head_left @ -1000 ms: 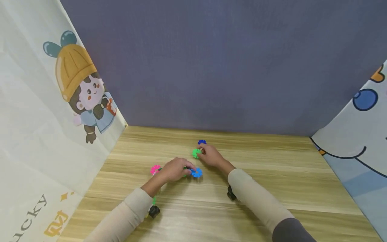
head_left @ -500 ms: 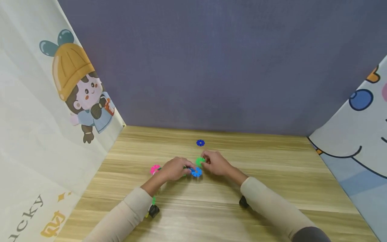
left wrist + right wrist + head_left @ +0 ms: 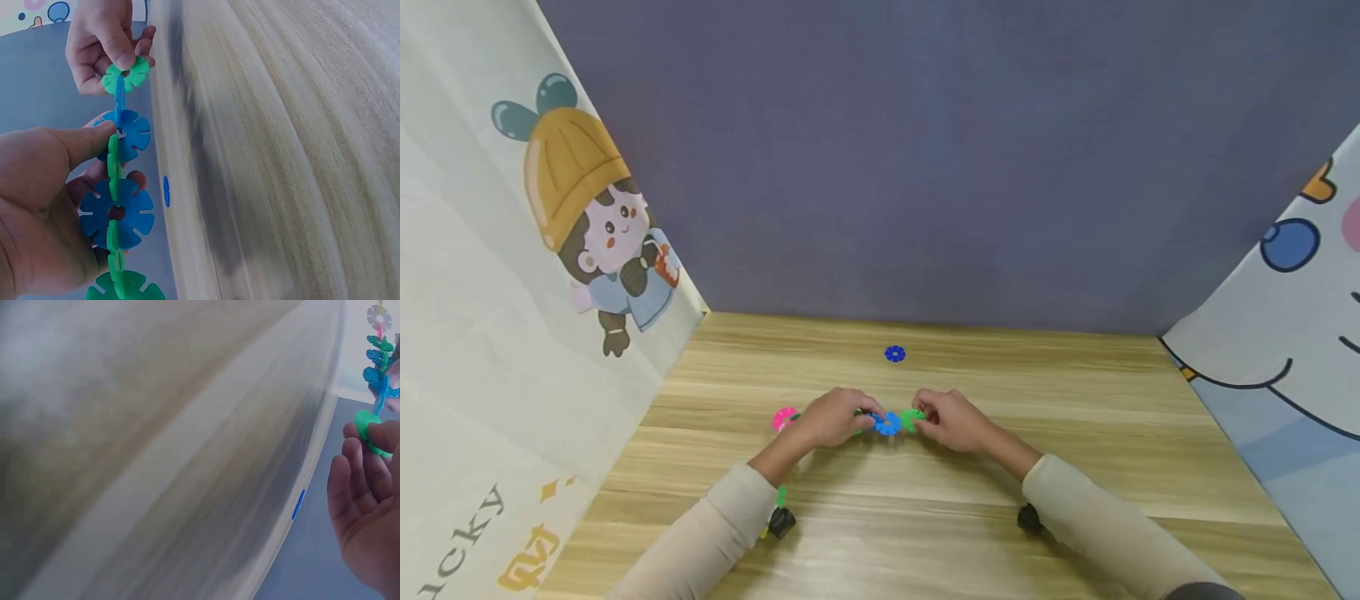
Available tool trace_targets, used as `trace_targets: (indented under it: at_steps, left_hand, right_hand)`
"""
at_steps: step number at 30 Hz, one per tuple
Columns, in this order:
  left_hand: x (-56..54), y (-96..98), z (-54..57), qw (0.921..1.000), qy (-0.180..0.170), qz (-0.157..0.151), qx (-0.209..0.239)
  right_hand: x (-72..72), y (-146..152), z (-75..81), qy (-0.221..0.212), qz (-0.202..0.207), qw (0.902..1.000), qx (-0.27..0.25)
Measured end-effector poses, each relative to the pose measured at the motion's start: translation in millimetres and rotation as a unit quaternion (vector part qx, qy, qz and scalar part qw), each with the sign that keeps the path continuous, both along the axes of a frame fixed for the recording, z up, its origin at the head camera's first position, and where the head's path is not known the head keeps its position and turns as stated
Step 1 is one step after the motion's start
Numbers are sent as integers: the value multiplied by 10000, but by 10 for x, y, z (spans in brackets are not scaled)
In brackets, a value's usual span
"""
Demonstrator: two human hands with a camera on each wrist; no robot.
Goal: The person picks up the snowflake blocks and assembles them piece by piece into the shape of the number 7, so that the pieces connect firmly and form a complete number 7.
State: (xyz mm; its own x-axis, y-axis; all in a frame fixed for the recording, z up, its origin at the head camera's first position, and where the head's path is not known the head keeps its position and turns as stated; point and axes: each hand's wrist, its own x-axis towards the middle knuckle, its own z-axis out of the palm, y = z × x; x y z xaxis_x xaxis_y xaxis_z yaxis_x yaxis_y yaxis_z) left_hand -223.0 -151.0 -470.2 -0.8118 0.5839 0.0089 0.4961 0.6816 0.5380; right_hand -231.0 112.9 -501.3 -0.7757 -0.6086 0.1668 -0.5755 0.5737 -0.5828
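Observation:
My left hand (image 3: 833,418) grips a chain of slotted plastic snowflake discs, with a blue disc (image 3: 130,134) between thumb and fingers. Green and blue discs alternate edge-on and flat along it in the left wrist view. A light blue disc (image 3: 887,423) forms the chain's right end. In my right hand (image 3: 953,421), thumb and fingertips pinch a bright green disc (image 3: 912,419). The left wrist view has this green disc (image 3: 126,76) right at the light blue disc's edge. At the chain's left part shows a pink disc (image 3: 785,418); my left wrist hides some pieces.
A single dark blue disc (image 3: 895,354) lies on the wooden table (image 3: 1112,417) toward the back. Behind it rises a grey-blue panel (image 3: 925,167). Printed cartoon sheets flank both sides. A black wrist device (image 3: 782,523) hangs under my left sleeve.
My right hand has brought the green disc from beside the dark blue disc forward and right, to the chain's right end. The left hand has stayed nearly in place.

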Motion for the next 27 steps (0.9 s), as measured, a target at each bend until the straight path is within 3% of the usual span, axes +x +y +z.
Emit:
trace_targets:
  at_steps: [23,27]
  left_hand:
    - [-20,85,6,10000,-53,12,37]
    - [-25,94,6,10000,20,26,91]
  right_hand:
    - [61,38,-13,-322,-94,9989,-332]
    - [61,26,-24,-178,-126,9993,-312]
